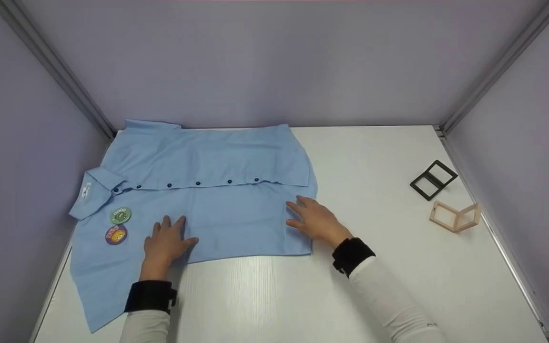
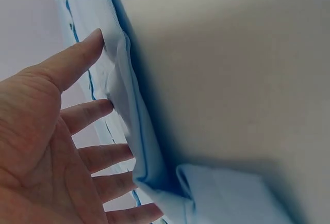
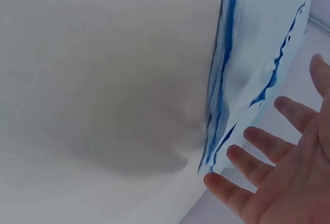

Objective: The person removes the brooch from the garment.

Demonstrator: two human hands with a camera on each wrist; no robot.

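A light blue button-up shirt [image 1: 236,214] lies spread sideways on the table, its collar to the left and its dark buttons in a row across the middle. My left hand [image 1: 164,245] is over the near front of the shirt, fingers spread and straight. The left wrist view shows that hand's fingertips at the fabric [image 2: 136,126]. Near the hem end, my right hand [image 1: 317,220] is spread over the shirt's lower right part with nothing gripped. A green badge [image 1: 120,215] and a purple badge [image 1: 116,234] sit on the shirt below the collar.
On the right side of the white table [image 1: 374,166] lie a black hinged frame [image 1: 433,179] and a wooden-coloured hinged frame [image 1: 455,216]. Grey panels [image 1: 274,62] enclose the table at the back and both sides. One sleeve [image 1: 98,300] points toward the near left edge.
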